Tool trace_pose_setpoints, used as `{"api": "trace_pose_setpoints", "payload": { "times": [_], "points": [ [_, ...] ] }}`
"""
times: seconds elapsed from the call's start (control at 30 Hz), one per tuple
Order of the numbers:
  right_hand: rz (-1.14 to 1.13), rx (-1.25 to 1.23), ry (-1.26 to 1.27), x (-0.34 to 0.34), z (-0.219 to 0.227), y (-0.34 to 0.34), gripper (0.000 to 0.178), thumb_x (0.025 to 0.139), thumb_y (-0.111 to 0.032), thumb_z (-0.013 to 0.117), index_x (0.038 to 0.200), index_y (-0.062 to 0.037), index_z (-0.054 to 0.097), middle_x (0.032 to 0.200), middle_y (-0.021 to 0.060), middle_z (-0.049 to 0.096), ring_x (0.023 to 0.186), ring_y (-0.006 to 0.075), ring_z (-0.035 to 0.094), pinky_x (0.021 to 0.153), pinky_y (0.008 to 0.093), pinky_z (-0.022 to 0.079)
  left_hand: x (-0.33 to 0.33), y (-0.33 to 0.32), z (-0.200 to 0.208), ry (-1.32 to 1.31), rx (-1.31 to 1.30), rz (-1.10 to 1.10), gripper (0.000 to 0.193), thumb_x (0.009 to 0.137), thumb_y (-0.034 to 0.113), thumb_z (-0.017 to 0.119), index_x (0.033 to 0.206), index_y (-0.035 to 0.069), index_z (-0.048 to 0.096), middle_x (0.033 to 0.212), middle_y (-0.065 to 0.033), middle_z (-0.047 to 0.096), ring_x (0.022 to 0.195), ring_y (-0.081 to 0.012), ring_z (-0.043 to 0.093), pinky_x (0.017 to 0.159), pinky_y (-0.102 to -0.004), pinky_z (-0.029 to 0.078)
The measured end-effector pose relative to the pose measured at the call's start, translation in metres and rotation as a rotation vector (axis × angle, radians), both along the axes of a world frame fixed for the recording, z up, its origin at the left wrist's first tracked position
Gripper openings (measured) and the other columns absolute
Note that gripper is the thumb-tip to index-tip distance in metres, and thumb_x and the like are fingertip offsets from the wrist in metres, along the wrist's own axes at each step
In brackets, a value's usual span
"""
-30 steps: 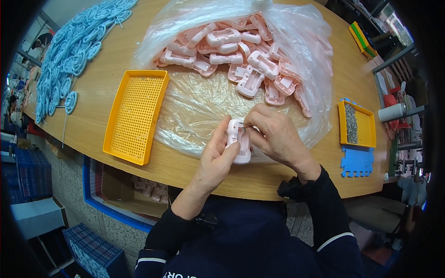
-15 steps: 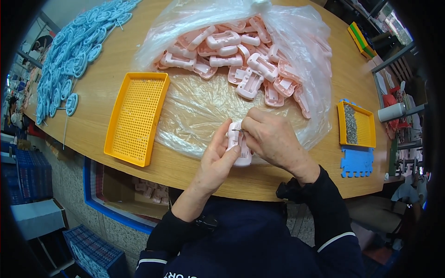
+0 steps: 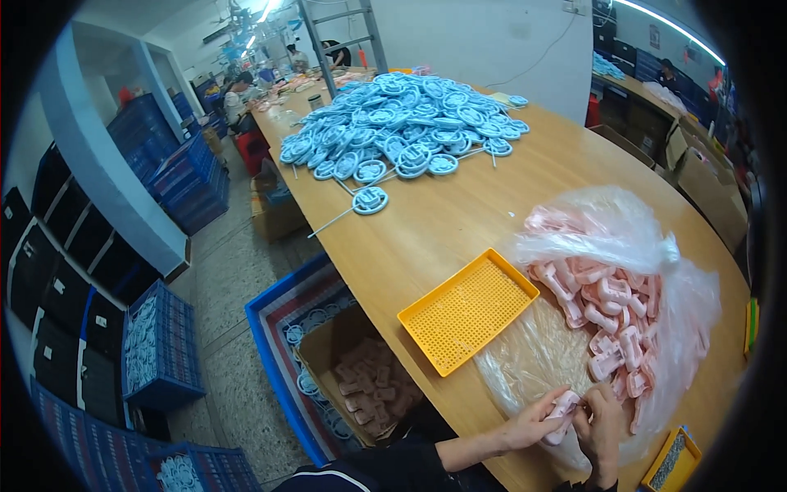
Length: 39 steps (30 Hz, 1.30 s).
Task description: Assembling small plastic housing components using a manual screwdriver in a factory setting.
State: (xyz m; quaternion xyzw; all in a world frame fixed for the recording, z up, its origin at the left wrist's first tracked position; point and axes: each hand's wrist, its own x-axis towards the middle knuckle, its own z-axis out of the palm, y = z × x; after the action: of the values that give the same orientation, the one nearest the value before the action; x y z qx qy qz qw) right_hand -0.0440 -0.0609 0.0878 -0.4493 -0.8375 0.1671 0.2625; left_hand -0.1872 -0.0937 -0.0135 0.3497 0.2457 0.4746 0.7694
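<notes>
My left hand holds a pale pink plastic housing at the table's near edge, thumb on top and fingers along its side. Beside it, the fingers of my right hand are closed together at the housing's right edge. What they pinch is too small and covered to make out. More pink housings spill in a heap from a clear plastic bag just beyond my hands. Part of that bag lies spread flat under my hands.
A yellow perforated tray lies left of the bag. Another yellow tray holds small grey parts at lower right. Blue round plastic parts are piled farther back. Below the table's left edge sit a blue crate and a cardboard box of pink parts.
The view has swung left and up, putting my hands at lower right and showing more of the room. Both hands stay at the pink housing; the thin metal tool in my right fingers no longer shows.
</notes>
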Motion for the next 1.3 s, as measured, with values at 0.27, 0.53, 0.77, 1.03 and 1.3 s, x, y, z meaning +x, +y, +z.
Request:
{"api": "trace_pose_setpoints", "payload": {
  "times": [0.27, 0.53, 0.77, 1.03, 1.3],
  "points": [
    [-0.052, 0.005, -0.067, -0.003, 0.006, -0.003, 0.013, 0.075, -0.007, 0.063, 0.078, -0.0014, 0.052, 0.078, 0.0162, 0.05, 0.068, 0.0348, 0.053, 0.059, 0.0434, 0.041, -0.009, 0.003, -0.008, -0.05, 0.049, 0.029, 0.06, 0.097, 0.011, 0.05, 0.149, 0.007, 0.021, 0.136, -0.0075, 0.047, 0.122, -0.0157, 0.048, 0.105, -0.0318, 0.036],
    [0.047, 0.023, -0.09, -0.014, 0.01, 0.015, 0.015, 0.077, -0.009, 0.062, 0.084, -0.0023, 0.052, 0.084, 0.0134, 0.053, 0.073, 0.0336, 0.059, 0.062, 0.0418, 0.047, -0.045, -0.001, 0.049, -0.231, -0.216, 0.005, 0.058, 0.095, 0.013, 0.051, 0.148, 0.013, 0.027, 0.131, -0.0091, 0.051, 0.115, -0.0215, 0.056, 0.097, -0.0392, 0.048],
    [0.039, 0.065, -0.152, -0.008, 0.01, 0.001, 0.018, 0.075, -0.01, 0.066, 0.083, -0.0033, 0.052, 0.084, 0.0112, 0.054, 0.073, 0.0314, 0.06, 0.061, 0.0409, 0.049, -0.034, -0.01, 0.051, -0.152, -0.218, 0.003, 0.057, 0.095, 0.012, 0.052, 0.148, 0.015, 0.028, 0.133, -0.0053, 0.049, 0.116, -0.0161, 0.054, 0.095, -0.0363, 0.049],
    [0.03, 0.092, -0.157, -0.008, 0.009, 0.0, 0.016, 0.075, -0.009, 0.066, 0.081, -0.0029, 0.052, 0.082, 0.0107, 0.054, 0.069, 0.0311, 0.061, 0.059, 0.0401, 0.049, -0.034, -0.012, 0.047, -0.165, -0.218, 0.018, 0.059, 0.095, 0.013, 0.054, 0.147, 0.015, 0.028, 0.133, -0.0059, 0.049, 0.117, -0.0173, 0.054, 0.096, -0.0376, 0.049],
    [0.038, 0.028, -0.08, -0.004, 0.009, 0.006, 0.013, 0.075, -0.008, 0.067, 0.082, -0.0027, 0.057, 0.082, 0.0103, 0.056, 0.072, 0.0304, 0.062, 0.061, 0.0391, 0.05, -0.038, -0.007, 0.049, -0.167, -0.221, -0.011, 0.058, 0.095, 0.014, 0.053, 0.147, 0.015, 0.028, 0.133, -0.0076, 0.049, 0.118, -0.0214, 0.054, 0.096, -0.0425, 0.049]
  ]
}}
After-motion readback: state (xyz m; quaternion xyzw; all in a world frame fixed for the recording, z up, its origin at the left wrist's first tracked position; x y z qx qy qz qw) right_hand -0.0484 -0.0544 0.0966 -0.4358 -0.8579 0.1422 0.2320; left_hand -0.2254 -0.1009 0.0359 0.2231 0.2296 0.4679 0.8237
